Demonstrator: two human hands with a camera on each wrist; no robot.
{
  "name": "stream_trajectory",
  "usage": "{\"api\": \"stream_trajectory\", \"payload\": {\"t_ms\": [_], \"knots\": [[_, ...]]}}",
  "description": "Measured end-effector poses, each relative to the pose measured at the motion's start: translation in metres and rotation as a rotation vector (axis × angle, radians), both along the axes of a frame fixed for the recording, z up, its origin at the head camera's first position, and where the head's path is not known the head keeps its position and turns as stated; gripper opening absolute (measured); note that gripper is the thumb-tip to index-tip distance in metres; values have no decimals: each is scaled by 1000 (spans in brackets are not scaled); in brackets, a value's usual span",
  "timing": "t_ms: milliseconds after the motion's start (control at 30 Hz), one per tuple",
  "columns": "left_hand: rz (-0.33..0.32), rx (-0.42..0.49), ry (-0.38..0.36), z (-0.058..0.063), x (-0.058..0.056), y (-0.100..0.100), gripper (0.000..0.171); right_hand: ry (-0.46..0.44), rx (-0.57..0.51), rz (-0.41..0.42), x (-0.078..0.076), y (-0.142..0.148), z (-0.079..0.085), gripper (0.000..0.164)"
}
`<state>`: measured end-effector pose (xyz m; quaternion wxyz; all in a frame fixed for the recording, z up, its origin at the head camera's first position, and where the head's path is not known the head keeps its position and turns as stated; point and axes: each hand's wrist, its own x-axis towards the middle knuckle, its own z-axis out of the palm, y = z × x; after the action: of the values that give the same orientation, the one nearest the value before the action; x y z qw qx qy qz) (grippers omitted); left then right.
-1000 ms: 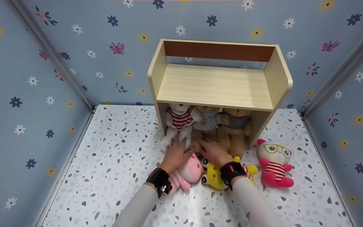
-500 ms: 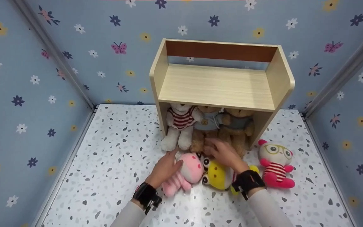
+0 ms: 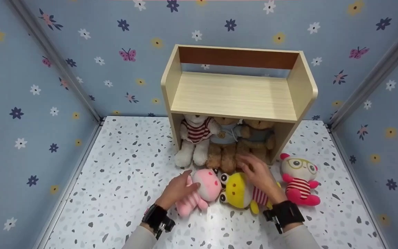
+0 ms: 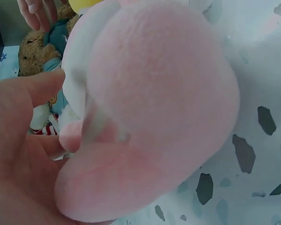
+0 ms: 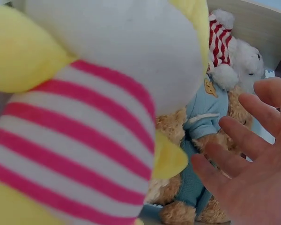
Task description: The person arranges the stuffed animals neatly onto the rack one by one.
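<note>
My left hand (image 3: 178, 189), fingers loosely spread, lies against the upper left side of a pink plush toy (image 3: 208, 185) with a striped body. In the left wrist view, thumb and fingers sit beside the pink plush (image 4: 164, 79). My right hand (image 3: 259, 173) hovers over a yellow plush frog (image 3: 235, 190) with a striped body, its fingertips close to a bear's legs. The right wrist view shows those fingers (image 5: 243, 138) extended and holding nothing. Three teddy bears sit under the shelf: white in red stripes (image 3: 198, 133), brown in light blue (image 3: 225, 135), brown in dark grey (image 3: 256, 135).
A wooden shelf unit (image 3: 233, 97) stands against the flowered wall (image 3: 116, 34), its board just above the bears' faces. A pink and white plush panda (image 3: 301, 180) with yellow glasses lies to the right on the speckled floor (image 3: 126, 155).
Both hands have come back from the bears' feet. The left moved down-left to the pink plush, the right shifted rightward, uncovering the middle bear's legs and more of the yellow frog.
</note>
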<state>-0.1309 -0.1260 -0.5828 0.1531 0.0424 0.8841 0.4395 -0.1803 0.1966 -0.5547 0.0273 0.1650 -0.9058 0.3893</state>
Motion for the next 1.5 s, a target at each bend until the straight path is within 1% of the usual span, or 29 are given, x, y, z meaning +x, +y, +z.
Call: {"api": "stream_trajectory", "payload": {"t_ms": [33,100,200,267,367,433,500,567,633,700,767,833,933,1000,1100,1233,1367,1500], "knots": [[0,15,-17,-1,0,0,82,-8,-4,-6,1,1,-1,33],[-6,27,-24,-3,0,-1,86,-19,-3,-15,4,2,-3,33],[-9,9,-3,-6,0,-2,84,-38,-14,-23,7,3,-5,33],[-10,6,16,-8,-1,-2,77,-43,-23,-26,8,4,-5,33],[-5,21,46,-11,0,-3,60,-53,-44,-33,10,6,-5,32],[-1,47,68,-13,1,-4,51,-65,-57,-40,11,7,-4,33],[7,89,80,-14,2,-5,45,-76,-71,-45,12,8,-3,33],[18,143,84,-15,6,-7,45,-81,-91,-44,14,10,-3,33],[33,199,71,-14,10,-8,46,-80,-114,-40,16,11,-3,33],[53,251,44,-13,14,-9,47,-81,-133,-44,20,11,-3,33],[70,276,26,-10,19,-9,49,-65,-148,-50,23,10,-4,32],[84,279,14,-7,22,-9,50,-35,-144,-53,25,8,-4,31],[95,269,26,-2,26,-10,51,5,-135,-50,28,5,-4,29],[110,261,39,2,27,-11,51,12,-131,-47,29,4,-3,28],[143,284,67,9,28,-11,52,18,-135,-42,30,3,-2,28],[204,315,92,16,28,-8,54,21,-150,-28,32,3,-2,28],[252,360,103,18,26,-2,57,4,-167,-26,36,0,-4,28],[276,428,110,18,24,8,60,0,-168,-31,39,-6,-3,29]]}}
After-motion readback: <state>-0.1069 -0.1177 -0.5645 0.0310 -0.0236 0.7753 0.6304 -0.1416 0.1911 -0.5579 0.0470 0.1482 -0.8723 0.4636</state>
